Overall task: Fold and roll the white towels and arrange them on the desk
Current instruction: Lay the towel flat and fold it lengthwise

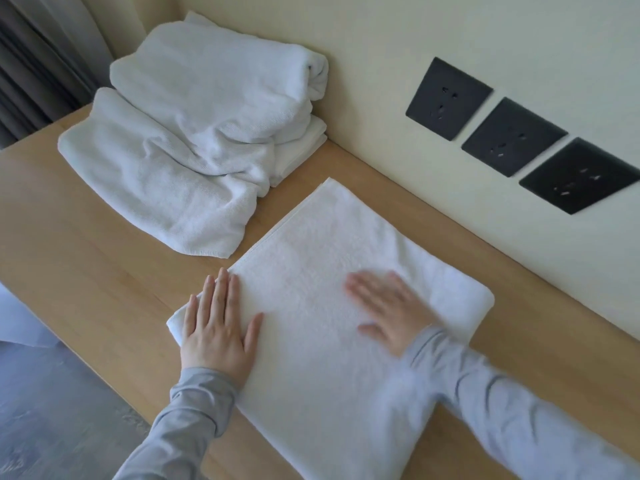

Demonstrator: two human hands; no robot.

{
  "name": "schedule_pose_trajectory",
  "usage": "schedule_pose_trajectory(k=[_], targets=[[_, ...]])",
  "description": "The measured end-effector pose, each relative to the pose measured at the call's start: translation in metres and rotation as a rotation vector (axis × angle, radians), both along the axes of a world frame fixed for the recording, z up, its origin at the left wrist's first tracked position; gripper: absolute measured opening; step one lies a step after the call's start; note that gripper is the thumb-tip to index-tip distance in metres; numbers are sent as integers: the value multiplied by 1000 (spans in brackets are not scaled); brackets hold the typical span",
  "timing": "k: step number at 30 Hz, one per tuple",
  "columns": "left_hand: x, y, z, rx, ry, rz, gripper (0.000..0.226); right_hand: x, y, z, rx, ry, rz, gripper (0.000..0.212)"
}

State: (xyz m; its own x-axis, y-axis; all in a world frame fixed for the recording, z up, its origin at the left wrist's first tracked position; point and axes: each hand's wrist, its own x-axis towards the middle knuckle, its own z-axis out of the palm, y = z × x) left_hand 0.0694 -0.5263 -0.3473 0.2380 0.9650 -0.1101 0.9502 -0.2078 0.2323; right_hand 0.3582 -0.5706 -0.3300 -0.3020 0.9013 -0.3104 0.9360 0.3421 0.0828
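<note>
Head view: left hand [218, 327], right hand [388, 313] press towel [311, 268].

Light wooden desk [86, 254], pale grain, set flush against a cream wall [363, 46]. Three black sockets [512, 136] in a row on the wall, just above the desk's back edge. Grey pleated curtain [31, 64] hangs beyond the desk's far end. Grey floor [52, 410] below its front edge. Light soft and even across the desk.
</note>
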Motion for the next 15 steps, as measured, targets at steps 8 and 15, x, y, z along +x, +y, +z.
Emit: schedule_pose_trajectory(k=[8,15], targets=[[7,-7,7,-30,84,49,87,73,6,4,4,-122,-412,64],[103,-131,31,-39,-145,-174,72,-12,-82,12,156,203,-24,52]])
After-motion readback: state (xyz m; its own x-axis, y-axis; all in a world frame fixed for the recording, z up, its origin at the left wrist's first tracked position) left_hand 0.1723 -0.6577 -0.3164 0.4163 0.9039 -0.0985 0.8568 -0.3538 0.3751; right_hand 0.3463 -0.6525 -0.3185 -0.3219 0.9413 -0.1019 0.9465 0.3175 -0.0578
